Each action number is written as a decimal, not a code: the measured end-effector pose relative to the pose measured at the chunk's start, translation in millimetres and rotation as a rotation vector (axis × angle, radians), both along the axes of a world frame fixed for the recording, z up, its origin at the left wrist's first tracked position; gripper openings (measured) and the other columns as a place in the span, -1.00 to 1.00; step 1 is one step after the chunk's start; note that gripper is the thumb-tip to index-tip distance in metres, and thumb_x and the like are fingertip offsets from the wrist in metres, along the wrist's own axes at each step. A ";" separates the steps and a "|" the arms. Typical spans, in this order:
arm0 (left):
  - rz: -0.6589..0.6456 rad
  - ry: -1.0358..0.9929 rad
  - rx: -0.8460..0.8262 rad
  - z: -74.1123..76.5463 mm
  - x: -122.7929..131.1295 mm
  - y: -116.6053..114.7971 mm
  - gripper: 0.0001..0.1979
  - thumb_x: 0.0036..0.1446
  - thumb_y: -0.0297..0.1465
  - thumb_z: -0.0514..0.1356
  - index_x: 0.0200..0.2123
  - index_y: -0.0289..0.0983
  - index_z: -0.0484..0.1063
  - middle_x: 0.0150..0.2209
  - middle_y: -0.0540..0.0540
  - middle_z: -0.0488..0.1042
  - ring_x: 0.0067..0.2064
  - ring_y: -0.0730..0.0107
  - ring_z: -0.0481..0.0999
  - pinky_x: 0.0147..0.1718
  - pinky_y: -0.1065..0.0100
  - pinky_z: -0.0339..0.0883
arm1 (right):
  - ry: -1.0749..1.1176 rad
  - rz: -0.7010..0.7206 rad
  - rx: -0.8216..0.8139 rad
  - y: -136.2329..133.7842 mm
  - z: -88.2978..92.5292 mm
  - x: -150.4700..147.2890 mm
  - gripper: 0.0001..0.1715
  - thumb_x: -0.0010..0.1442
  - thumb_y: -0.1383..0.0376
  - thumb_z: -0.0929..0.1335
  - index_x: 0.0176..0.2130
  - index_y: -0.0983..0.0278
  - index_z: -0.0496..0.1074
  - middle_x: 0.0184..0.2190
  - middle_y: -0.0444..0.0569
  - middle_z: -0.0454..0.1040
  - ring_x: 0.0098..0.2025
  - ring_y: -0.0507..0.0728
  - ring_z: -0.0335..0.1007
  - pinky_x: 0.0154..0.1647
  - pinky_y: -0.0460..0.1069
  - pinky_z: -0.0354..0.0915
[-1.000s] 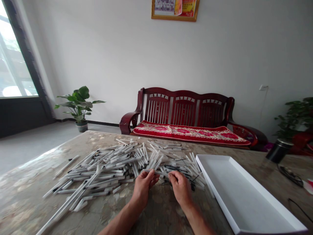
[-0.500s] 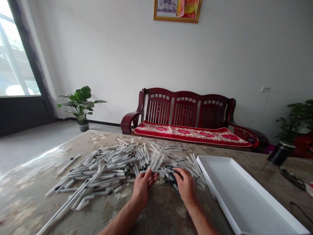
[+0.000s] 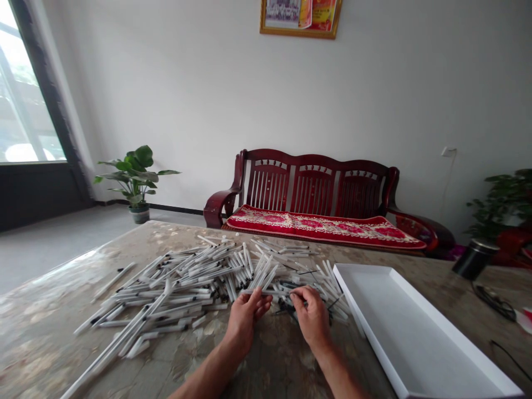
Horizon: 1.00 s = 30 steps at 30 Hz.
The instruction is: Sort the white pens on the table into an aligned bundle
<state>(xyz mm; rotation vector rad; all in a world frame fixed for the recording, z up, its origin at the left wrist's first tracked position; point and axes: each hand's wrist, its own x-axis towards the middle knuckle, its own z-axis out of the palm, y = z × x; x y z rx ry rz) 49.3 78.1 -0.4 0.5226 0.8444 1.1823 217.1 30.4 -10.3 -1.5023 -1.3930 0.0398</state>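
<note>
A whitish pen [image 3: 275,292] lies level across the fingers of my left hand [image 3: 244,317], held between thumb and fingertips. My right hand [image 3: 312,315] is closed in a pinch at the pen's right side; what lies between its fingertips is too small to make out. Behind both hands spreads a big heap of white pens [image 3: 199,277], many with black ends. Small dark pieces [image 3: 286,305], perhaps pen parts, lie between the hands and partly under the right one.
Right of my hands stands a shallow white tray [image 3: 409,327] on the patterned tabletop [image 3: 199,360]. A black cylinder [image 3: 475,260] and a dark cable [image 3: 494,302] are farther right. Beyond the table is a red wooden bench [image 3: 311,188]; a potted plant [image 3: 139,172] stands at left.
My right hand has shifted slightly left, its fingertips nearer the left hand. The left hand keeps hold of the pen and has moved slightly right.
</note>
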 end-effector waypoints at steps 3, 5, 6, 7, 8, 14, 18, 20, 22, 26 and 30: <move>0.089 -0.005 -0.014 4.3 -5.5 5.1 -0.84 0.11 -0.46 0.35 -0.45 -0.32 0.42 -0.47 -0.08 0.58 -0.42 0.40 0.63 -0.43 0.48 0.51 | 0.074 -0.076 0.045 1.2 -1.0 14.5 -0.66 0.24 0.08 0.27 -0.35 0.23 0.50 -0.36 0.01 0.55 -0.26 0.18 0.44 -0.20 0.01 0.32; 0.160 -0.020 -0.020 5.3 -9.7 10.0 -0.84 0.16 -0.48 0.29 -0.45 -0.31 0.41 -0.48 -0.07 0.59 -0.42 0.42 0.63 -0.42 0.49 0.50 | 0.132 -0.154 0.062 0.9 -1.0 27.5 -0.63 0.22 0.03 0.27 -0.33 0.24 0.48 -0.35 0.02 0.54 -0.28 0.19 0.43 -0.20 0.03 0.32; 0.192 -0.027 -0.021 4.9 -11.6 12.5 -0.85 0.18 -0.49 0.27 -0.44 -0.30 0.40 -0.48 -0.07 0.59 -0.42 0.42 0.63 -0.42 0.49 0.49 | 0.160 -0.193 0.064 0.5 -0.9 34.0 -0.62 0.21 0.02 0.27 -0.32 0.24 0.48 -0.34 0.02 0.54 -0.28 0.20 0.43 -0.20 0.04 0.32; 0.219 -0.032 -0.018 4.1 -13.2 14.7 -0.85 0.18 -0.49 0.27 -0.44 -0.29 0.40 -0.49 -0.07 0.59 -0.41 0.42 0.63 -0.41 0.49 0.49 | 0.187 -0.235 0.067 -0.1 -0.7 39.9 -0.61 0.19 0.01 0.27 -0.31 0.24 0.47 -0.33 0.03 0.54 -0.27 0.21 0.42 -0.19 0.05 0.32; 0.239 -0.034 -0.012 2.8 -14.4 16.8 -0.85 0.17 -0.48 0.28 -0.43 -0.29 0.39 -0.49 -0.06 0.59 -0.41 0.42 0.63 -0.40 0.49 0.49 | 0.211 -0.272 0.063 -0.8 -0.5 45.1 -0.61 0.18 0.01 0.26 -0.30 0.24 0.47 -0.32 0.04 0.55 -0.26 0.22 0.43 -0.19 0.06 0.32; 0.228 0.003 0.127 -7.4 -16.5 23.5 -0.68 -0.13 -0.34 0.47 -0.34 -0.28 0.45 -0.46 -0.03 0.60 -0.38 0.39 0.62 -0.33 0.44 0.48 | 0.184 -0.361 0.009 -2.9 -1.0 53.8 -0.59 0.13 0.03 0.27 -0.26 0.25 0.51 -0.28 0.06 0.55 -0.27 0.23 0.41 -0.18 0.08 0.29; 0.163 0.132 0.302 -13.9 -18.3 30.0 -0.48 -0.23 -0.15 0.47 -0.21 -0.29 0.49 -0.35 -0.10 0.64 -0.31 0.31 0.62 -0.23 0.34 0.48 | 0.109 -0.329 0.079 -0.8 -3.8 46.2 -0.64 0.15 0.09 0.27 -0.23 0.24 0.51 -0.26 0.04 0.54 -0.27 0.20 0.39 -0.15 0.08 0.29; 0.159 0.241 0.405 -17.6 -20.1 35.7 -0.48 -0.15 -0.12 0.42 -0.16 -0.29 0.50 -0.27 -0.14 0.64 -0.22 0.24 0.63 -0.13 0.26 0.47 | 0.085 -0.291 0.101 0.3 -5.5 41.9 -0.67 0.14 0.11 0.27 -0.24 0.25 0.50 -0.29 0.03 0.53 -0.28 0.20 0.38 -0.15 0.08 0.29; 0.187 0.365 0.530 -20.9 -23.1 42.1 -0.51 -0.06 -0.13 0.35 -0.09 -0.27 0.50 -0.13 -0.18 0.62 -0.06 0.17 0.60 0.00 0.18 0.41 | 0.077 -0.259 0.103 0.8 -7.1 38.5 -0.69 0.14 0.13 0.28 -0.25 0.24 0.50 -0.30 0.03 0.52 -0.29 0.20 0.37 -0.17 0.09 0.29; 0.291 0.774 0.802 -18.3 -35.8 49.8 -0.58 0.07 -0.26 0.22 0.03 -0.20 0.47 0.09 -0.16 0.50 0.16 0.13 0.44 0.18 0.10 0.24 | 0.079 -0.222 0.100 0.7 -9.5 35.3 -0.74 0.12 0.18 0.28 -0.27 0.23 0.50 -0.29 0.03 0.52 -0.28 0.20 0.37 -0.15 0.09 0.29; 0.413 1.370 0.853 3.8 -59.1 44.9 -0.68 0.15 -0.43 0.10 -0.06 -0.18 0.52 0.07 -0.17 0.49 0.13 0.08 0.40 0.14 0.07 0.21 | 0.097 -0.205 0.104 1.0 -11.4 35.1 -0.74 0.12 0.20 0.28 -0.26 0.24 0.50 -0.28 0.03 0.51 -0.27 0.20 0.36 -0.14 0.09 0.30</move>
